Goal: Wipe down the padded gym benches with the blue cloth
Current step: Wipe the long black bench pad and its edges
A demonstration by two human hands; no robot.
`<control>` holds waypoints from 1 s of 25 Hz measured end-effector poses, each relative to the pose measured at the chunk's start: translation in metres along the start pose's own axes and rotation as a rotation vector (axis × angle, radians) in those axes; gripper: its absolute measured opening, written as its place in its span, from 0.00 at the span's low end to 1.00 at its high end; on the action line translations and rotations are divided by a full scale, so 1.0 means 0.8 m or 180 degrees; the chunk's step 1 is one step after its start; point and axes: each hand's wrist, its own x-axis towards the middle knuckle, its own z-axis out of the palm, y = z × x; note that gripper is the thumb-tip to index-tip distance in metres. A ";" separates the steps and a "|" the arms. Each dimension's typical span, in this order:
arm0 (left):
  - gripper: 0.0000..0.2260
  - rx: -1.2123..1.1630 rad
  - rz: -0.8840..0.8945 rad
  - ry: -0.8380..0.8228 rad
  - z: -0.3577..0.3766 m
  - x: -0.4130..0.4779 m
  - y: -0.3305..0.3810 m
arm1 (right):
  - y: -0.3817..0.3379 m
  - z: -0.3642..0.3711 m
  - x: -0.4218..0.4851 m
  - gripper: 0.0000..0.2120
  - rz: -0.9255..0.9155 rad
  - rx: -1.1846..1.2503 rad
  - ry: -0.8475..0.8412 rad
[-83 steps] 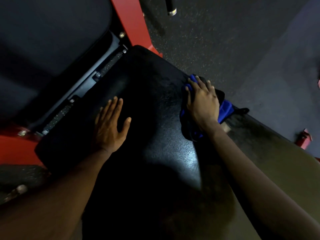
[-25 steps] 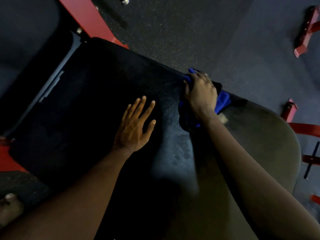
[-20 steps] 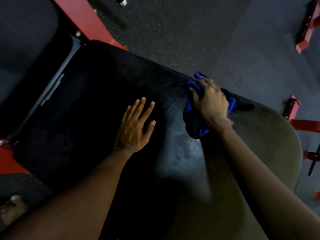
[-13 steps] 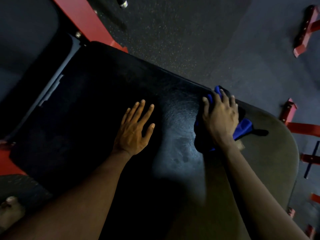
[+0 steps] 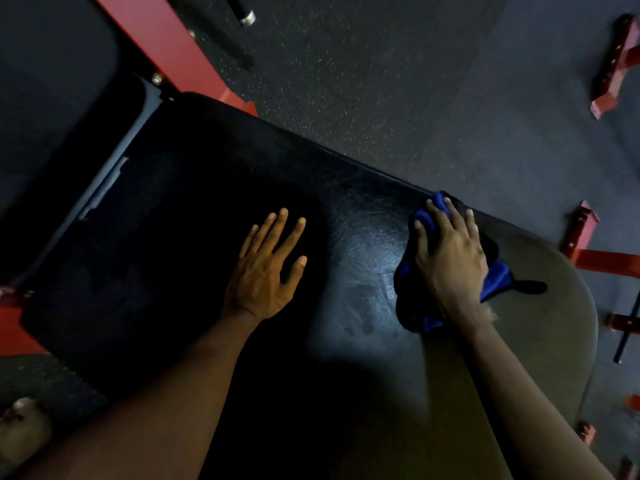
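While the right hand (image 5: 450, 261) presses the bunched cloth (image 5: 497, 282) under nearly straight fingers at the far edge of the bench (image 5: 173, 220), the long axis runs up-left from it, likely the next stroke; the left hand (image 5: 266, 268) lies flat mid-bench, fingers spread, holding nothing.

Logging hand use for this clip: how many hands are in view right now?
2. The left hand lies flat on the pad, fingers spread. The right hand presses the cloth near the pad's far edge. No others show.
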 end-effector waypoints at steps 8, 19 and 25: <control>0.27 -0.0027 0.0007 0.0070 -0.001 0.000 0.001 | 0.068 -0.032 0.006 0.21 0.0029 0.0125 0.0199; 0.28 -0.0137 -0.0026 0.0001 -0.003 -0.004 0.004 | 0.116 -0.050 -0.013 0.21 0.0218 -0.0148 0.0184; 0.27 -0.0244 0.0514 -0.0072 0.000 0.012 0.066 | 0.100 -0.046 0.001 0.19 0.0481 -0.0040 0.0454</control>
